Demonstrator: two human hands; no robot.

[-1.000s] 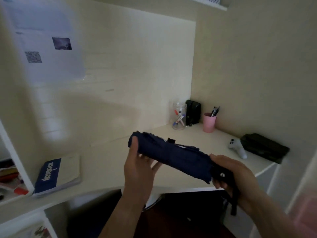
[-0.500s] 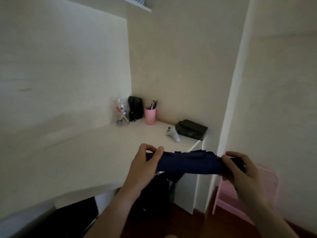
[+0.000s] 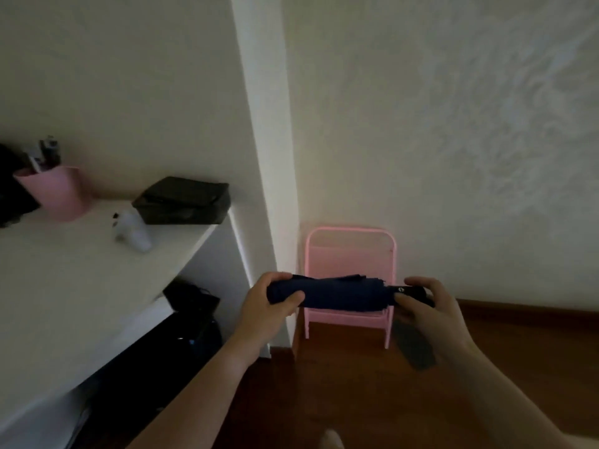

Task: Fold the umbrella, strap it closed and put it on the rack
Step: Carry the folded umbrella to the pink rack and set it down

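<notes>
A folded navy umbrella (image 3: 343,294) lies level between both my hands, in front of a pink rack (image 3: 351,251) standing on the floor against the wall. My left hand (image 3: 270,306) is wrapped around the canopy's tip end. My right hand (image 3: 428,307) grips the black handle, and a dark wrist strap hangs below it. The umbrella hides the rack's middle; only the rounded top bar, lower rail and legs show.
A white desk (image 3: 64,286) fills the left, with a pink pen cup (image 3: 60,192), a white controller (image 3: 131,230) and a black case (image 3: 183,200) on it. Dark items sit under the desk. A white pillar (image 3: 265,157) stands between desk and rack. The floor is brown wood.
The view has swung right from the desk to the pink rack. Both hands have carried the umbrella along, levelled it, and now hold it in front of the rack.
</notes>
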